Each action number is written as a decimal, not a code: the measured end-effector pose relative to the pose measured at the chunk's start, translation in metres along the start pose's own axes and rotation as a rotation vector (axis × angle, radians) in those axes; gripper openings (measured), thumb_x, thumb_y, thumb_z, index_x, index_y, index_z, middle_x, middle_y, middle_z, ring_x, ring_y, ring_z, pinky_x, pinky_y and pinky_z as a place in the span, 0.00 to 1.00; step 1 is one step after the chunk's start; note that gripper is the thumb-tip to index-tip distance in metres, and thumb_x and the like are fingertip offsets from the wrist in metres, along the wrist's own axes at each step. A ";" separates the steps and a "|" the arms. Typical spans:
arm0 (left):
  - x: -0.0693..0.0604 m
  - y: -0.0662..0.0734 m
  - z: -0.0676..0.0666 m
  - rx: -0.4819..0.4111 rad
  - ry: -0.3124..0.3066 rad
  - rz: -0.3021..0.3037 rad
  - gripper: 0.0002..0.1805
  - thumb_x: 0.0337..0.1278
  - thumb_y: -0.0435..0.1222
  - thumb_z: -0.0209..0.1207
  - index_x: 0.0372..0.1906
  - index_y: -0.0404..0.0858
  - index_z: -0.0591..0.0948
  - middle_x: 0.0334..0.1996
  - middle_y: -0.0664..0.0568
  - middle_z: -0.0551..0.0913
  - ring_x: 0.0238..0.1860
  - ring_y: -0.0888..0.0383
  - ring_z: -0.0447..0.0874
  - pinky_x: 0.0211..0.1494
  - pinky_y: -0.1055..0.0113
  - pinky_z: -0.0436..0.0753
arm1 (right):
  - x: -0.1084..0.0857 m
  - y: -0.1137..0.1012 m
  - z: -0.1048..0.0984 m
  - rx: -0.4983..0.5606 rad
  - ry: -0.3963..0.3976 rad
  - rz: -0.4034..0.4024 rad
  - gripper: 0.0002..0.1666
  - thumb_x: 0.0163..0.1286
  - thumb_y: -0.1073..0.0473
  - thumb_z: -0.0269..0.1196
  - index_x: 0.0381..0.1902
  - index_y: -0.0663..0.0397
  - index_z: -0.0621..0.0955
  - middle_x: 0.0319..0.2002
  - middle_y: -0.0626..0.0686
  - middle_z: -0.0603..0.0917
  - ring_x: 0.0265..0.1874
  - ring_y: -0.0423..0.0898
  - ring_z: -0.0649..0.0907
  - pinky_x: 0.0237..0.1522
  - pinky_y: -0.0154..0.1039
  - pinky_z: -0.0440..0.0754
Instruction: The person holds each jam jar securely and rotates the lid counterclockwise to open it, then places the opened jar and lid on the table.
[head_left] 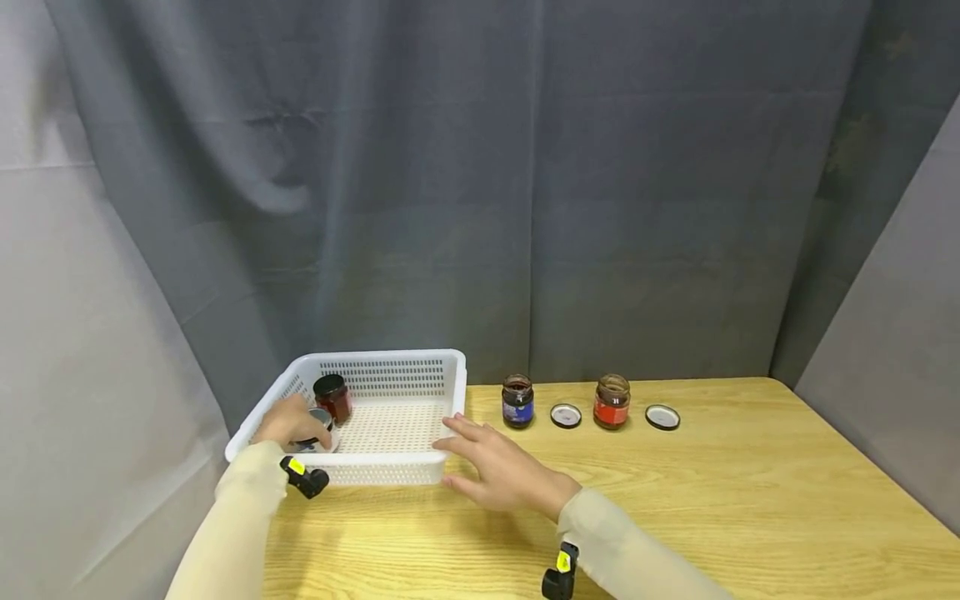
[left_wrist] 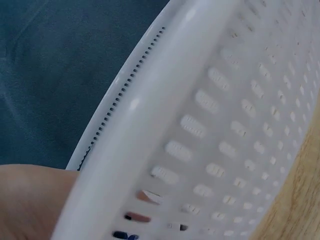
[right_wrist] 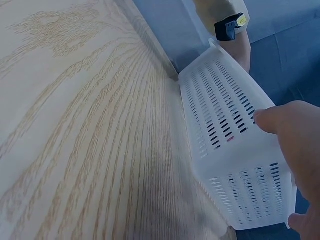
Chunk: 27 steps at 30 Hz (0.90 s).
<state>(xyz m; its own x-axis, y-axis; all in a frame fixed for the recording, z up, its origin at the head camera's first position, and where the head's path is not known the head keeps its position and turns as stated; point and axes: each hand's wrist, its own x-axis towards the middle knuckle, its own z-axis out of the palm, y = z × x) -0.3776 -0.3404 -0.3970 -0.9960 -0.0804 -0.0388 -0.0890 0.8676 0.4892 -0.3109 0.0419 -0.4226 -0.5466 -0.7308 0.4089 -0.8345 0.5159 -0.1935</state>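
Note:
A white plastic basket (head_left: pixel 397 468) with slotted walls stands at the left of the table. Inside its left end, my left hand (head_left: pixel 288 419) grips a jar (head_left: pixel 322 417) with a dark-rimmed lid and a pale lower part; fingers hide much of it. Behind that jar a dark-lidded red jar (head_left: pixel 332 398) stands upright. In the left wrist view the basket wall (left_wrist: pixel 200 130) covers most of the hand. My right hand (head_left: pixel 498 471) is at the basket's front right corner, its fingers spread and fairly straight. The right wrist view shows the thumb (right_wrist: pixel 272 120) at the rim.
Right of the basket stand an open jar with a blue label (head_left: pixel 518 408) and an open jar with a red label (head_left: pixel 612 408). One loose lid (head_left: pixel 566 416) lies between them, another lid (head_left: pixel 662 417) to their right. A grey curtain (head_left: pixel 525 208) hangs behind the wooden table (head_left: pixel 750 483).

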 end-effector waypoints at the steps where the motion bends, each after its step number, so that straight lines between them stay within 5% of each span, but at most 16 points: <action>1: 0.000 0.000 -0.001 0.010 -0.001 -0.002 0.25 0.32 0.37 0.79 0.34 0.30 0.76 0.28 0.44 0.71 0.27 0.50 0.70 0.29 0.60 0.73 | 0.000 0.000 0.000 -0.001 0.004 -0.005 0.28 0.76 0.46 0.64 0.68 0.50 0.78 0.77 0.61 0.64 0.75 0.60 0.64 0.72 0.61 0.62; 10: 0.000 -0.004 -0.007 0.046 -0.008 -0.002 0.29 0.29 0.36 0.80 0.38 0.28 0.77 0.32 0.42 0.75 0.32 0.47 0.73 0.32 0.58 0.76 | 0.001 0.003 0.003 -0.004 -0.005 0.001 0.29 0.76 0.45 0.63 0.69 0.50 0.78 0.77 0.61 0.64 0.75 0.59 0.64 0.72 0.60 0.61; 18: -0.002 -0.002 -0.010 0.104 0.033 0.070 0.26 0.25 0.39 0.80 0.33 0.31 0.79 0.29 0.45 0.77 0.30 0.48 0.73 0.34 0.56 0.76 | 0.002 0.002 0.001 -0.010 -0.016 0.010 0.28 0.76 0.45 0.64 0.69 0.49 0.78 0.77 0.60 0.64 0.75 0.58 0.64 0.72 0.62 0.61; 27: -0.006 0.003 -0.014 0.084 0.086 0.128 0.35 0.24 0.39 0.81 0.44 0.28 0.81 0.36 0.43 0.82 0.36 0.45 0.78 0.43 0.50 0.80 | 0.002 0.003 0.003 -0.016 -0.009 0.008 0.28 0.76 0.44 0.63 0.68 0.49 0.79 0.77 0.59 0.64 0.75 0.57 0.64 0.72 0.60 0.62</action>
<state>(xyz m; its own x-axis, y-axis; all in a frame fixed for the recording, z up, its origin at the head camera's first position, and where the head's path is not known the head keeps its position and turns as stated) -0.3722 -0.3437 -0.3833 -0.9954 -0.0048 0.0958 0.0351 0.9111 0.4106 -0.3151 0.0404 -0.4247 -0.5539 -0.7308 0.3990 -0.8289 0.5288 -0.1823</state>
